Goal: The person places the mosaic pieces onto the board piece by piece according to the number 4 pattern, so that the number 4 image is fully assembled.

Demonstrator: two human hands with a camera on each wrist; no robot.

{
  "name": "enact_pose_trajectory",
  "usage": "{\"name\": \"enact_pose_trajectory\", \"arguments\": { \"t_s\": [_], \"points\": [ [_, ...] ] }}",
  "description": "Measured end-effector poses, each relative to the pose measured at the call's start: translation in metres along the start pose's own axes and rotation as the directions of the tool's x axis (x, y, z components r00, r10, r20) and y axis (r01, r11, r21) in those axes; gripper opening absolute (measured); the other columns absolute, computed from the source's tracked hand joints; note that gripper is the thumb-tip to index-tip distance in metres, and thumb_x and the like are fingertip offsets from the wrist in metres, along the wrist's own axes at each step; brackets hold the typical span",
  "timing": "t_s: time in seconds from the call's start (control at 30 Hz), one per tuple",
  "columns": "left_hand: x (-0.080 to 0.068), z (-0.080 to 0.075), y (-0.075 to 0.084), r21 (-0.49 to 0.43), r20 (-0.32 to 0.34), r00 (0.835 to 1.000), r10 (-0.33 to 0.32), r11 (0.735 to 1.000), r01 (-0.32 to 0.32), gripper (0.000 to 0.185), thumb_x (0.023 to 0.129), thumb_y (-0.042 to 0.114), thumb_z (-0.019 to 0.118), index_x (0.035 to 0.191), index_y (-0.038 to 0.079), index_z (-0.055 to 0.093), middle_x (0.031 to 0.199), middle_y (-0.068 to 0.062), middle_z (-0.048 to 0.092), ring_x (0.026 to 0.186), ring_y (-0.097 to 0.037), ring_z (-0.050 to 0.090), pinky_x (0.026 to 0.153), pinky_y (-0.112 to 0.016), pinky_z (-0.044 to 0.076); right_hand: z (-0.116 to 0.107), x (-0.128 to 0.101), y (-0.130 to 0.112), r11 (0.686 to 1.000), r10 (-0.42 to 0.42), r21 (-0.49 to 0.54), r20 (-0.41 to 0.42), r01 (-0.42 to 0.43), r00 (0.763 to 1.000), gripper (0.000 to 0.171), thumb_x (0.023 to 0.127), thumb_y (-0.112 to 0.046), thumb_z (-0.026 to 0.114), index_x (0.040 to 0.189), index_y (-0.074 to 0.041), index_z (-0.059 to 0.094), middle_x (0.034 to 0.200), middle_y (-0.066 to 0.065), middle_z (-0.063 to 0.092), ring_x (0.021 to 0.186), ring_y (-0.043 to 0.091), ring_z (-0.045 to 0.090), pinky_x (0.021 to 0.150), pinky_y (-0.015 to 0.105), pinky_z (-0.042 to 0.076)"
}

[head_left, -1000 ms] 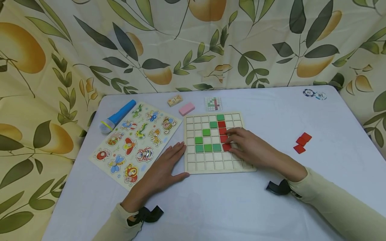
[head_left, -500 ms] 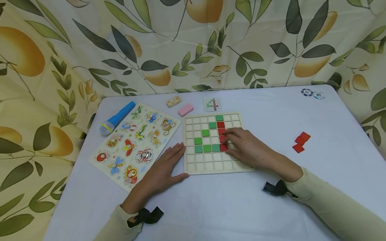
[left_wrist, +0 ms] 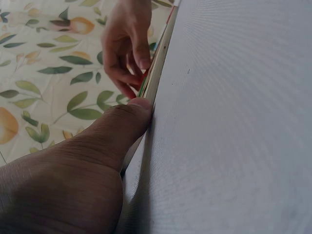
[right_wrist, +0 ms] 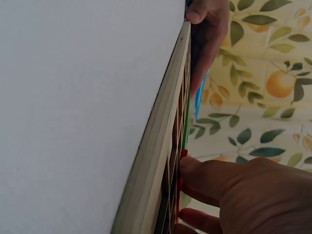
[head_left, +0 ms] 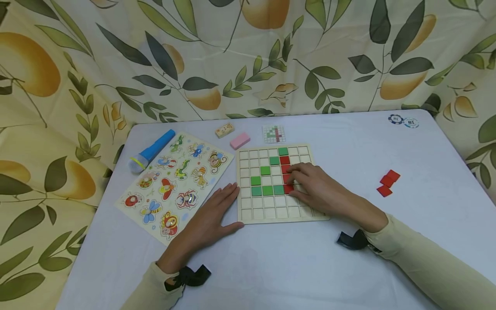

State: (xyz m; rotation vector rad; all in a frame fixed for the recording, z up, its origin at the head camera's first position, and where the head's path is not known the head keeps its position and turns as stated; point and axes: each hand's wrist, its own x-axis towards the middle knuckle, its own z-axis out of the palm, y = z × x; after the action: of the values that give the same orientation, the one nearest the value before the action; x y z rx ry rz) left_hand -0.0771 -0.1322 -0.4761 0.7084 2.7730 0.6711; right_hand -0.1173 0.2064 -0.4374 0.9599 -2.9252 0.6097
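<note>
Pressing down on a red tile (head_left: 288,188) in the wooden grid board (head_left: 248,215), right hand (head_left: 319,191) with fingertips curved onto the tile, thumb alongside; tile seated in a cell just right of the green tiles (head_left: 267,190), at the bottom of a short red column. Seen from the right wrist view, right thumb tip (right_wrist: 192,168) touching the red tile's edge (right_wrist: 184,153) at the board's top face, board edge (right_wrist: 156,161) running past. Whether the tile is pinched or only pushed, cannot tell; fingers bent, in contact.

Lying flat on the table (head_left: 294,267), left hand (head_left: 209,219), fingers straight, thumb against the board's near left corner. From the left wrist view, left thumb (left_wrist: 119,129) butting the board's side (left_wrist: 155,78), right hand's fingers (left_wrist: 127,53) beyond it over the tiles.

Left of the left hand, touching its fingers, an insect puzzle sheet (head_left: 176,183); beyond that, a blue toy microphone (head_left: 151,150). Beyond the board from the right hand, a pink block (head_left: 240,140), a small wooden domino (head_left: 224,129) and a pattern card (head_left: 274,134). Well apart to the right of the right hand, three spare red tiles (head_left: 388,182); farther off at the table's corner, two poker chips (head_left: 404,121).
</note>
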Motion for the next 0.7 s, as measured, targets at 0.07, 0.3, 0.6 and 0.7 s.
{"name": "enact_pose_trajectory", "arguments": {
  "t_s": [0.07,0.3,0.6,0.7],
  "points": [
    [0.001,0.000,0.000,-0.001,-0.001,1.000,-0.003,1.000,0.003,0.096,0.092,0.050,0.081,0.169,0.017,0.033,0.178,-0.001,0.028,0.167,-0.021,0.024,0.138,-0.043,0.026,-0.001,0.000,0.001,1.000,0.019,0.005,0.013,-0.020,1.000,0.022,0.094,-0.017,0.082,0.111,-0.010,0.071,0.140,0.015,0.065,0.132,0.038,0.061,0.110,0.056,0.053],
    [0.001,0.001,0.001,-0.004,-0.003,1.000,-0.003,1.000,0.003,0.096,0.092,0.049,0.081,0.169,0.017,0.033,0.178,-0.002,0.028,0.167,-0.022,0.024,0.138,-0.044,0.026,-0.002,-0.004,0.004,0.999,0.031,0.010,0.028,-0.032,0.999,0.024,0.094,-0.018,0.082,0.114,-0.011,0.070,0.143,0.016,0.063,0.134,0.039,0.059,0.112,0.058,0.052],
    [0.000,0.000,0.002,-0.003,0.002,1.000,-0.008,1.000,0.008,0.096,0.093,0.050,0.081,0.169,0.017,0.032,0.179,-0.001,0.028,0.168,-0.022,0.024,0.138,-0.045,0.026,-0.014,-0.039,0.008,0.998,0.064,0.023,-0.058,-0.062,0.996,0.035,0.095,-0.014,0.080,0.127,-0.009,0.067,0.141,0.010,0.062,0.135,0.030,0.058,0.113,0.044,0.056],
    [-0.001,0.000,0.001,-0.002,0.005,1.000,-0.009,1.000,0.009,0.096,0.093,0.051,0.080,0.169,0.018,0.032,0.179,-0.001,0.027,0.168,-0.022,0.023,0.138,-0.045,0.026,-0.022,-0.058,0.013,0.999,0.044,0.011,-0.130,-0.043,0.991,0.041,0.090,-0.007,0.083,0.127,-0.011,0.067,0.139,0.007,0.063,0.132,0.027,0.058,0.115,0.010,0.045]
  ]
}}
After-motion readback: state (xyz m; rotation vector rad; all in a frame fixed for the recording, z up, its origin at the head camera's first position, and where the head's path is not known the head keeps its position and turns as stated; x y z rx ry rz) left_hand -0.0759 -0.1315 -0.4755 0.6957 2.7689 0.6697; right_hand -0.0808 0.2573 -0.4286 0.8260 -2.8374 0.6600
